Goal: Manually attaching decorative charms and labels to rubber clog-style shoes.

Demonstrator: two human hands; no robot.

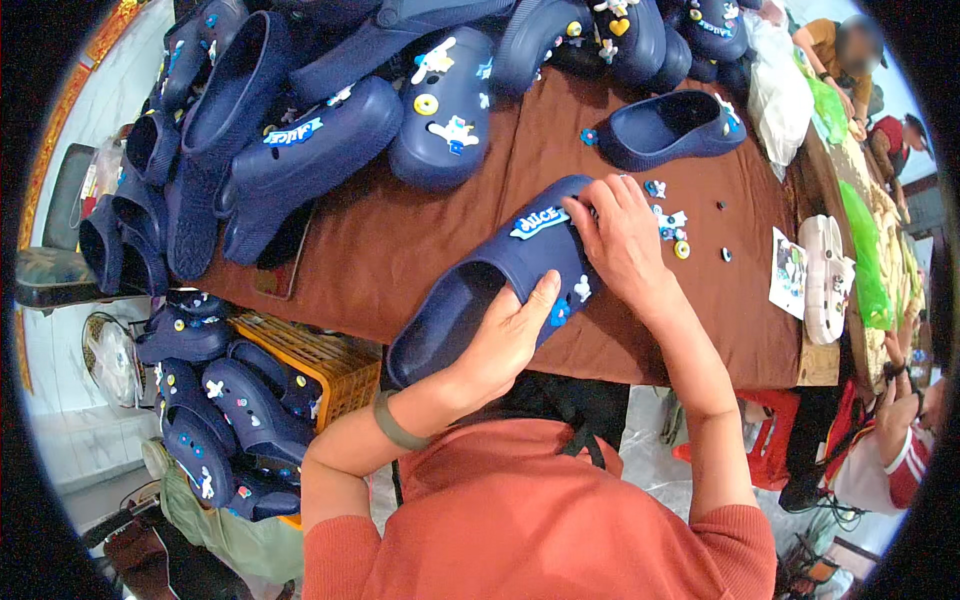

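Note:
A navy blue foam clog lies tilted at the table's near edge, its toe pointing away to the right. My left hand is closed on its side, thumb on top, the other fingers mostly hidden. With fingers curled together, my right hand presses at the toe, beside a blue-and-white banner charm; whatever is between its fingertips is hidden. A blue flower charm and a small white charm sit on the clog's near side. Just right of my right hand lie loose white-and-blue charms and a yellow ring charm.
Decorated navy clogs are heaped at the far left of the brown-covered table. Another clog lies at the back right. A white clog rests by a printed card. A yellow crate with clogs stands lower left. People work at right.

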